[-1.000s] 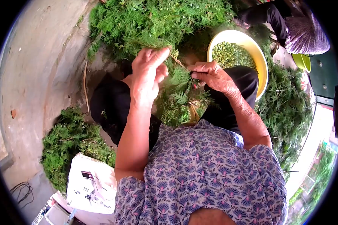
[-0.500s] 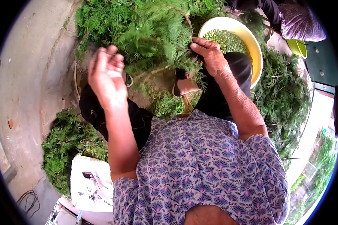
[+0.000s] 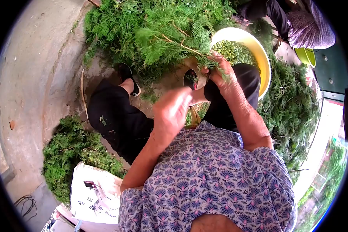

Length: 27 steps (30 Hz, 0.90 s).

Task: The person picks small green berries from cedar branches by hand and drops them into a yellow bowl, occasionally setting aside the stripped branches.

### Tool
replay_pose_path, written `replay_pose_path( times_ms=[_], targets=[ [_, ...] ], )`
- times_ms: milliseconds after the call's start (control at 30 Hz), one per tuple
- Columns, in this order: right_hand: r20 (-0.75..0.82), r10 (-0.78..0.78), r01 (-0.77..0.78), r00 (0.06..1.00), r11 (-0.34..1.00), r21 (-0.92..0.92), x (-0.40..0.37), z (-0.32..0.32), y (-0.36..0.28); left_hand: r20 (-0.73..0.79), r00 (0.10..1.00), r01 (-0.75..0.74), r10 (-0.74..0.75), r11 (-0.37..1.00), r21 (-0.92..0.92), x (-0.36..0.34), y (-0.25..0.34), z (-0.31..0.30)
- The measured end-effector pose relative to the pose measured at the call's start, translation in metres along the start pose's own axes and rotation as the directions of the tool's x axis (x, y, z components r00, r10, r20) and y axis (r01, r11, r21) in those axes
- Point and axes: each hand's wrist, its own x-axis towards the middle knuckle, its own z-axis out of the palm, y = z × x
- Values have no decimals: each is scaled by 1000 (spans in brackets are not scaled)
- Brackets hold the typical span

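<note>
My right hand grips the stem end of a leafy evergreen branch, beside the near rim of the basin. The branch reaches up and left, its flat, feathery sprays over the heap behind it. Right beyond my right hand, a yellow basin holds many small green cones. Smeared by motion, my left hand hangs in front of my lap, below and left of the branch's stem; its fingers are blurred.
Cut greenery is heaped ahead, with another pile at right and a smaller one at left. A white sack carries a small dark device. Another person sits at upper right near a lime-green container.
My left hand has swung right and down, in toward my lap. The branch in my right hand, blurred before, now shows sharply. The view has shifted slightly, and my left shoe is visible.
</note>
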Motion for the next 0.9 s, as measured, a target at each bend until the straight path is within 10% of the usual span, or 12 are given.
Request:
replay_pose_path(
  times_ms=[67, 133, 267, 333, 600, 900],
  targets=[
    [-158, 137, -103, 978, 974, 203, 0, 6, 1, -165, 953, 235, -255, 963, -132, 3, -24, 6],
    [-276, 111, -73, 955, 987, 143, -7, 17, 0, -269, 940, 217, -211, 976, -7, 20, -40, -2],
    [-84, 57, -57, 995, 998, -2, -15, 22, 2, -8, 833, 526, -553, 797, -295, 30, -61, -3],
    [-81, 290, -273, 954, 946, 178, -15, 28, -2, 116, 682, 621, -723, 488, -613, 32, -70, 7],
    [-144, 343, -307, 928, 925, 225, -11, 28, 12, 166, 737, 212, -655, -9, -977, 41, -75, 8],
    [-333, 372, -319, 866, 925, 204, -21, 52, 11, 251, 712, 401, -656, 87, -912, 36, -87, -7]
  ],
)
